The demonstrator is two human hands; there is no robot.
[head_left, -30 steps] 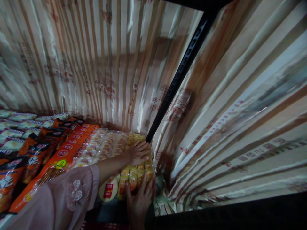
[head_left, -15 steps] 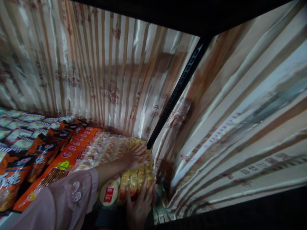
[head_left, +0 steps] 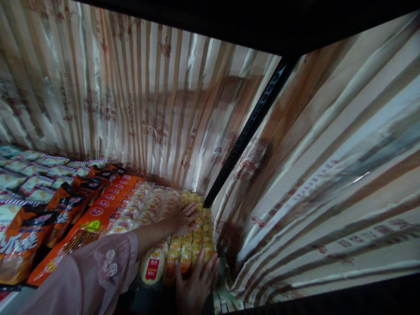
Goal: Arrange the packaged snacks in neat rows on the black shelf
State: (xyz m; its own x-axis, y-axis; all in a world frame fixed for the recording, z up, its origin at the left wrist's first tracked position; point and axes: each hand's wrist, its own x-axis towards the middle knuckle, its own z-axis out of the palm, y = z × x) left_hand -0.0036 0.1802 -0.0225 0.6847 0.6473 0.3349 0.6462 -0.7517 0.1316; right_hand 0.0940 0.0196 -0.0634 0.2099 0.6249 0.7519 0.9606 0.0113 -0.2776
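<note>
At the right end of a shelf stand rows of small yellow-wrapped snack packets. My left hand, reaching in from the left in a pink sleeve, lies flat across their tops with its fingers extended. My right hand presses against the near end of the same rows, thumb and fingers apart. Beside it is a round cracker pack with a red label, at the front of rows of clear-wrapped crackers. Neither hand grips anything.
Orange stick-snack packs and black-and-orange bags stand to the left, with white bags beyond. A dark slotted post marks the corner. Pleated printed sheeting lines both sides.
The view has shifted slightly, so the shelf sits a bit further right and lower. My left hand has slid a little left over the packets; my right hand stays at their near end.
</note>
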